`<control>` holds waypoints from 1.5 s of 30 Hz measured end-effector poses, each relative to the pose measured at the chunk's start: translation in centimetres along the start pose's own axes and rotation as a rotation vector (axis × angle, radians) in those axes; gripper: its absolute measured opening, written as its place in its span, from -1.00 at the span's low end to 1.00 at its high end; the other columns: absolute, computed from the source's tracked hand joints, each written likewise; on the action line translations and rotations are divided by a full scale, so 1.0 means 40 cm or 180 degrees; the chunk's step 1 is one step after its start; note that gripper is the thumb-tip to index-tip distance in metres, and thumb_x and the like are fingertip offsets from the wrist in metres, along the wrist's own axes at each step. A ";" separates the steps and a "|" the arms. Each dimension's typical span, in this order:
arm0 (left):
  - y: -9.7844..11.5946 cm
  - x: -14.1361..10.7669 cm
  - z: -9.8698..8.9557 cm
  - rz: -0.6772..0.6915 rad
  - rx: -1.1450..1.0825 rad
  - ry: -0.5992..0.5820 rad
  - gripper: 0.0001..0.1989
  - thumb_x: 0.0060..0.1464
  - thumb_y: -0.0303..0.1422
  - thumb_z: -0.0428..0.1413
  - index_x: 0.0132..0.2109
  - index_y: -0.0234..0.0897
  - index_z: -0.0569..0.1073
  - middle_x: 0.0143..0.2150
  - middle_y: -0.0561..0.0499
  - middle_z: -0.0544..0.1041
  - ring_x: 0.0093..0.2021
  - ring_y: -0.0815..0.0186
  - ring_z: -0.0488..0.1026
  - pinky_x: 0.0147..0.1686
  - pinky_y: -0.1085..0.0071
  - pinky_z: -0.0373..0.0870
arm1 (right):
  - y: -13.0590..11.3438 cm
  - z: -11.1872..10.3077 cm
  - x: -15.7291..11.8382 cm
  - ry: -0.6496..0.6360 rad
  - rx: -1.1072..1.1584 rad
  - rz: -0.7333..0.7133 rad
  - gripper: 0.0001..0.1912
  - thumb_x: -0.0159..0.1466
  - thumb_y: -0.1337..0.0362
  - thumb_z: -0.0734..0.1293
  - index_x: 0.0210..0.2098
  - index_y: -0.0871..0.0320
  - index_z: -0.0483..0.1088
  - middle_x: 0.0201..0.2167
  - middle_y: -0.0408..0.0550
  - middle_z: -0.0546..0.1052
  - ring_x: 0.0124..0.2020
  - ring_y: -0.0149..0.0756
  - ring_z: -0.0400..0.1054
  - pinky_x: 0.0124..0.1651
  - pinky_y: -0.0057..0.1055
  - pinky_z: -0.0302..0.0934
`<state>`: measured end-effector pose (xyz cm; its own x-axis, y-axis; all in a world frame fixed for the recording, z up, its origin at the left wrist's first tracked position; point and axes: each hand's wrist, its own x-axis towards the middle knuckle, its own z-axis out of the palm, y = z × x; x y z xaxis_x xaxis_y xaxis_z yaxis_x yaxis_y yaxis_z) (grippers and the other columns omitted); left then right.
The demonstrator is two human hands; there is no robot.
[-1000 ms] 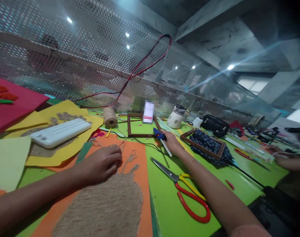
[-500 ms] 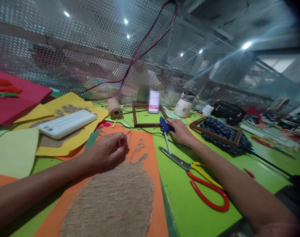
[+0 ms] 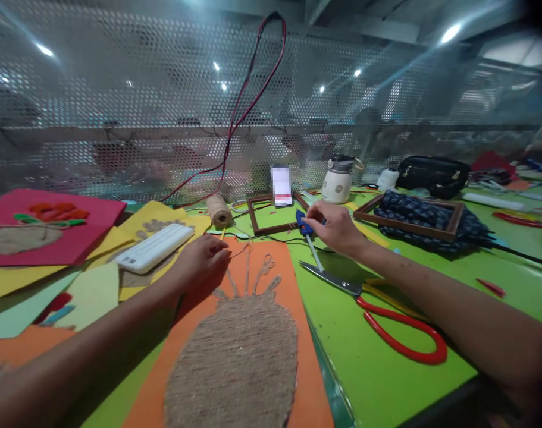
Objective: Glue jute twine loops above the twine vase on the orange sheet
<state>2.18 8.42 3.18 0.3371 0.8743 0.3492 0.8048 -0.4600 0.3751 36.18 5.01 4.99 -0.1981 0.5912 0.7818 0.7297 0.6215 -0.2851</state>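
Note:
An orange sheet (image 3: 293, 285) lies in front of me, bearing a vase shape (image 3: 235, 356) covered in twine, with thin twine stems and loops above it. Over the sheet's upper left part is my left hand (image 3: 203, 261), its fingers pinched on a thin strand of twine (image 3: 240, 251). My right hand (image 3: 333, 224) is closed on the blue glue gun (image 3: 303, 224), whose white glue stick (image 3: 314, 252) points toward me. Scissors (image 3: 351, 286) with red and yellow handles lie below that hand.
Behind are a twine spool (image 3: 219, 211), an upright phone (image 3: 282, 185), a wooden frame (image 3: 271, 229) and a white bottle (image 3: 337, 183). A white power bank (image 3: 154, 248) lies left; another frame (image 3: 453, 221) and dark checked cloth (image 3: 400, 208) are right.
The view has turned and levelled. My left hand has moved off the stems toward the sheet's left edge, uncovering more of them. My right hand stays at the glue gun.

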 end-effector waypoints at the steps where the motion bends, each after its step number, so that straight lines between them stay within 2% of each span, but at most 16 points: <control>1: -0.005 -0.001 0.007 0.0079 0.0089 -0.0026 -0.64 0.06 -0.11 0.05 -0.27 -0.24 0.63 -0.20 -0.17 0.61 -0.19 0.06 0.51 -0.16 0.22 0.39 | -0.005 0.000 -0.002 -0.0121 0.0078 0.0046 -0.87 0.27 0.39 0.39 -0.38 0.14 0.36 -0.49 -0.11 0.47 -0.50 -0.35 0.26 -0.36 -0.37 0.13; 3: -0.012 -0.005 0.020 0.0261 0.0283 -0.0083 -0.60 0.12 -0.12 0.00 -0.22 -0.26 0.65 -0.12 -0.24 0.59 -0.09 -0.01 0.49 -0.05 0.13 0.36 | -0.012 0.004 -0.008 -0.0297 0.0195 0.0116 -0.89 0.28 0.36 0.42 -0.37 0.17 0.41 -0.54 -0.15 0.45 -0.55 -0.40 0.23 -0.39 -0.38 0.10; 5: -0.017 -0.007 0.030 0.0407 0.0423 -0.0127 -0.59 0.16 -0.14 -0.02 -0.21 -0.27 0.66 -0.12 -0.25 0.59 -0.07 -0.02 0.47 0.01 0.08 0.33 | -0.016 0.010 -0.013 -0.0331 0.0245 0.0121 -0.87 0.30 0.32 0.42 -0.38 0.19 0.44 -0.59 -0.18 0.42 -0.58 -0.43 0.18 -0.42 -0.39 0.06; 10: -0.017 -0.005 0.039 0.0583 0.0605 -0.0142 -0.67 0.15 -0.19 0.04 -0.29 -0.23 0.65 -0.22 -0.18 0.59 -0.15 0.05 0.46 -0.05 0.15 0.32 | -0.024 0.023 -0.018 -0.0326 0.0389 0.0107 -0.64 0.37 0.07 0.38 -0.44 0.19 0.43 -0.64 -0.20 0.37 -0.60 -0.44 0.12 -0.45 -0.39 0.01; 15: -0.001 -0.011 0.052 0.0551 0.0621 -0.0074 -0.72 0.15 -0.27 0.02 -0.43 -0.21 0.55 -0.34 -0.14 0.54 -0.22 0.08 0.43 -0.17 0.20 0.31 | -0.021 0.033 -0.020 -0.0496 0.0273 -0.0170 -0.39 0.43 -0.12 0.24 -0.62 0.12 0.20 -0.70 -0.24 0.22 -0.62 -0.46 0.01 -0.47 -0.39 -0.08; 18: 0.010 -0.017 0.056 0.0472 0.0567 0.0022 -0.75 0.13 -0.28 0.01 -0.47 -0.19 0.46 -0.36 -0.14 0.50 -0.23 0.07 0.42 -0.18 0.20 0.31 | -0.013 0.040 -0.025 -0.0583 0.0245 -0.0360 -0.33 0.45 -0.15 0.18 -0.66 0.08 0.05 -0.71 -0.26 0.15 -0.63 -0.46 -0.03 -0.46 -0.38 -0.11; 21: 0.020 -0.017 0.040 0.0271 0.0423 0.0214 -0.80 0.13 -0.27 0.00 -0.40 -0.19 0.42 -0.32 -0.14 0.52 -0.21 0.06 0.43 -0.19 0.21 0.33 | -0.005 0.042 -0.028 -0.0664 0.0158 -0.0369 -0.36 0.45 -0.12 0.22 -0.64 0.08 0.06 -0.69 -0.25 0.18 -0.61 -0.45 0.01 -0.45 -0.38 -0.09; 25: 0.051 -0.010 -0.010 0.0032 0.0037 0.0388 -0.74 0.24 -0.16 -0.06 -0.24 -0.19 0.43 -0.26 -0.10 0.59 -0.25 0.13 0.50 -0.24 0.26 0.38 | 0.005 0.039 -0.027 -0.0696 0.0007 -0.0346 -0.53 0.45 0.06 0.28 -0.55 0.12 0.26 -0.57 -0.17 0.35 -0.53 -0.39 0.16 -0.38 -0.38 0.03; 29: 0.101 -0.014 -0.041 -0.0323 -0.1383 0.0534 -0.80 0.16 -0.15 0.06 -0.26 -0.18 0.38 -0.41 0.01 0.59 -0.29 0.17 0.54 -0.27 0.32 0.40 | 0.013 0.037 -0.024 -0.0647 -0.0033 -0.0280 -0.79 0.39 0.30 0.34 -0.39 0.18 0.42 -0.42 -0.04 0.49 -0.39 -0.30 0.33 -0.26 -0.34 0.18; 33: 0.134 -0.027 -0.036 -0.0367 -0.1792 0.0295 -0.77 0.07 -0.13 0.14 -0.29 -0.20 0.40 -0.58 0.09 0.50 -0.57 0.32 0.39 -0.51 0.41 0.28 | 0.005 0.039 -0.025 -0.0639 0.0051 -0.0263 -0.86 0.38 0.36 0.32 -0.31 0.21 0.49 -0.38 0.01 0.57 -0.37 -0.27 0.41 -0.23 -0.32 0.27; 36: 0.141 -0.029 -0.036 -0.0399 -0.2008 0.0115 -0.70 0.03 -0.11 0.18 -0.21 -0.23 0.41 -0.59 0.11 0.51 -0.68 0.38 0.30 -0.63 0.45 0.20 | -0.007 0.043 -0.029 -0.0680 0.0178 -0.0329 -0.85 0.38 0.40 0.30 -0.21 0.22 0.54 -0.30 0.06 0.63 -0.29 -0.24 0.50 -0.17 -0.31 0.34; 38: 0.140 -0.026 -0.047 -0.0431 -0.2174 0.0122 -0.65 0.02 -0.11 0.19 -0.15 -0.25 0.41 -0.54 0.07 0.56 -0.63 0.34 0.39 -0.60 0.43 0.29 | -0.013 0.048 -0.032 -0.0705 0.0237 -0.0370 -0.81 0.36 0.44 0.29 -0.13 0.22 0.55 -0.22 0.09 0.66 -0.22 -0.21 0.54 -0.11 -0.27 0.38; 41: 0.136 -0.021 -0.069 -0.0466 -0.2388 0.0239 -0.64 0.02 -0.14 0.20 -0.13 -0.29 0.44 -0.42 -0.04 0.63 -0.42 0.25 0.57 -0.45 0.38 0.46 | -0.013 0.055 -0.036 -0.0746 0.0263 -0.0382 -0.77 0.33 0.47 0.30 -0.08 0.23 0.55 -0.19 0.12 0.67 -0.18 -0.18 0.56 -0.08 -0.24 0.40; 45: 0.133 -0.022 -0.085 -0.0484 -0.2643 0.0288 -0.67 0.03 -0.16 0.25 -0.16 -0.31 0.49 -0.31 -0.12 0.68 -0.26 0.17 0.63 -0.31 0.31 0.53 | -0.009 0.056 -0.038 -0.0807 0.0277 -0.0347 -0.78 0.33 0.47 0.31 -0.10 0.24 0.56 -0.18 0.13 0.68 -0.20 -0.19 0.57 -0.10 -0.25 0.41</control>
<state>4.51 4.68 7.79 0.1856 0.9364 0.2980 0.2064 -0.3336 0.9198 34.76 5.07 2.66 -0.4377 0.6213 0.6500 0.6383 0.7238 -0.2620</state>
